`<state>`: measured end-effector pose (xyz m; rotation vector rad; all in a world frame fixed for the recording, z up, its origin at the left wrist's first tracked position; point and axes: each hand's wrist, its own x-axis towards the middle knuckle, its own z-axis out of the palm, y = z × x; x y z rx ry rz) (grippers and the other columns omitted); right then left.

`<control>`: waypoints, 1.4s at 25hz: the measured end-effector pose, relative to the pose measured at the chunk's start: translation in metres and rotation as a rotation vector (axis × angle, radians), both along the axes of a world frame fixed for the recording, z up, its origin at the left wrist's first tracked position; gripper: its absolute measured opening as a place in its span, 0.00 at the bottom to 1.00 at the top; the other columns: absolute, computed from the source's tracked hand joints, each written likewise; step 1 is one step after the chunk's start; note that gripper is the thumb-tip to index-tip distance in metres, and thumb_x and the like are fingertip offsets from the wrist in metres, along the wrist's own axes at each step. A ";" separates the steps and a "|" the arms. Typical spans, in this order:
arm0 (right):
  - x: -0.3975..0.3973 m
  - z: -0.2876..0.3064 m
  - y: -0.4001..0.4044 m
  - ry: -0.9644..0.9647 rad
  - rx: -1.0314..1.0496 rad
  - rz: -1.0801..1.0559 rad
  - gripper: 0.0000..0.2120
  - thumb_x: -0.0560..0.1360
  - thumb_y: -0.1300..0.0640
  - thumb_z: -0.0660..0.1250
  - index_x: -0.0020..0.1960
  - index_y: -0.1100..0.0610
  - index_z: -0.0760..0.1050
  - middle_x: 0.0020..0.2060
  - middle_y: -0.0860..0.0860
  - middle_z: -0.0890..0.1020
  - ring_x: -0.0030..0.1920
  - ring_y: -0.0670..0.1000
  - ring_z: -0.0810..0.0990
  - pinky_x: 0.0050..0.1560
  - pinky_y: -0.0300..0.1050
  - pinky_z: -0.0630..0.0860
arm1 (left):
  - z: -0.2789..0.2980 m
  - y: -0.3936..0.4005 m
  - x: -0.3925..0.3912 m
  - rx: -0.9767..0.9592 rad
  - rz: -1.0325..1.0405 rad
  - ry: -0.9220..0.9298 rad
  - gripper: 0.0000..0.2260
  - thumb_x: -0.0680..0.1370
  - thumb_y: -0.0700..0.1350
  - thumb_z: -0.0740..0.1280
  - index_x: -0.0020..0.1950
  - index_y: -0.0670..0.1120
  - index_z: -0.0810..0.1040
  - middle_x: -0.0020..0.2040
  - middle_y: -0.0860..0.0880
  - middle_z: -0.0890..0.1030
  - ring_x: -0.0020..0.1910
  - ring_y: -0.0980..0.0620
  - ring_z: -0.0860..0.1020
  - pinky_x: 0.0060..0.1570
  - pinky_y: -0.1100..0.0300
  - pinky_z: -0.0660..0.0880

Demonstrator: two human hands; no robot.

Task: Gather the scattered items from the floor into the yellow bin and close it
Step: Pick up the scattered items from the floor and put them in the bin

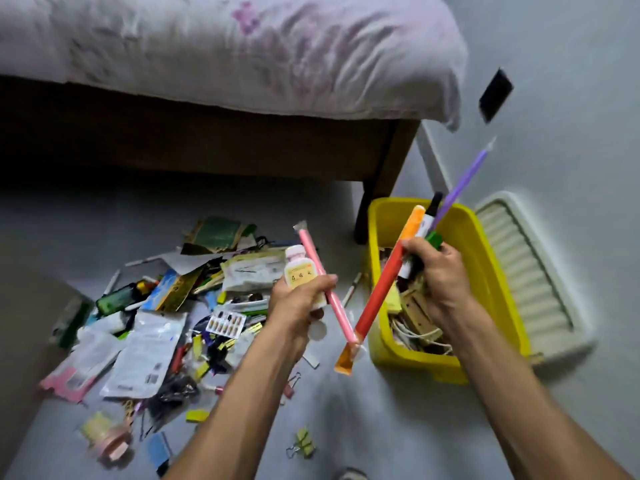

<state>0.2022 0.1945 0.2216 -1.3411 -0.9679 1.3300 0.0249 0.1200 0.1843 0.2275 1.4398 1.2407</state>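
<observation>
The open yellow bin [485, 261] stands on the floor at the right, partly filled with wooden pieces and cords. My right hand [438, 275] hovers over it, gripping a bundle of sticks: a red-orange one [379, 297], a purple one [460, 187], a black marker and something green. My left hand [299, 301] is just left of the bin, holding a small white pill bottle [298, 270] and a pink stick [317, 261]. A heap of scattered items [166, 317] covers the floor to the left: packets, blister packs, pens, clips.
A bed [207, 133] with a dark wooden frame and floral quilt spans the back; its leg stands beside the bin. A white ribbed lid [530, 278] lies right of the bin by the wall. Binder clips [303, 443] lie on the grey floor nearby.
</observation>
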 end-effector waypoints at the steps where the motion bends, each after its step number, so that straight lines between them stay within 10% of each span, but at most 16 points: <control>1: 0.020 0.007 0.013 -0.033 0.013 -0.036 0.08 0.69 0.62 0.71 0.32 0.56 0.78 0.25 0.50 0.80 0.26 0.48 0.77 0.27 0.39 0.74 | 0.008 0.019 0.020 0.026 -0.037 -0.008 0.14 0.66 0.38 0.78 0.46 0.45 0.77 0.32 0.47 0.79 0.28 0.52 0.75 0.26 0.61 0.69; 8: 0.100 -0.037 0.070 -0.561 -0.227 0.022 0.07 0.67 0.54 0.75 0.37 0.55 0.79 0.25 0.47 0.80 0.27 0.48 0.76 0.27 0.40 0.69 | 0.009 0.102 0.134 -0.018 -0.312 -0.052 0.09 0.75 0.46 0.71 0.55 0.47 0.79 0.45 0.47 0.82 0.39 0.50 0.80 0.40 0.56 0.75; 14: 0.107 -0.080 0.071 -0.439 -0.304 -0.025 0.31 0.73 0.43 0.70 0.70 0.59 0.70 0.60 0.55 0.79 0.55 0.53 0.79 0.55 0.50 0.77 | -0.022 0.094 0.119 -0.048 -0.321 -0.107 0.21 0.80 0.54 0.62 0.71 0.47 0.71 0.69 0.46 0.74 0.67 0.45 0.72 0.65 0.49 0.69; 21: 0.094 -0.097 0.007 -1.021 -0.487 0.642 0.16 0.69 0.48 0.73 0.52 0.49 0.72 0.42 0.48 0.81 0.38 0.47 0.80 0.36 0.42 0.75 | -0.030 0.057 0.086 -0.035 -0.212 0.010 0.10 0.82 0.49 0.61 0.57 0.47 0.79 0.53 0.45 0.83 0.51 0.46 0.81 0.54 0.50 0.77; 30: 0.019 -0.093 -0.048 -1.178 0.475 0.122 0.21 0.74 0.53 0.63 0.65 0.60 0.70 0.57 0.62 0.78 0.56 0.64 0.75 0.56 0.56 0.71 | -0.085 -0.077 -0.058 -0.198 0.133 0.162 0.06 0.81 0.44 0.63 0.50 0.46 0.79 0.42 0.46 0.83 0.38 0.48 0.79 0.37 0.57 0.73; 35: -0.060 -0.143 -0.144 -0.971 0.490 0.629 0.11 0.75 0.56 0.66 0.57 0.52 0.74 0.49 0.51 0.81 0.45 0.53 0.80 0.43 0.45 0.73 | -0.144 -0.194 -0.117 -0.565 -0.042 0.516 0.06 0.74 0.41 0.67 0.49 0.47 0.81 0.45 0.45 0.83 0.42 0.46 0.80 0.42 0.57 0.75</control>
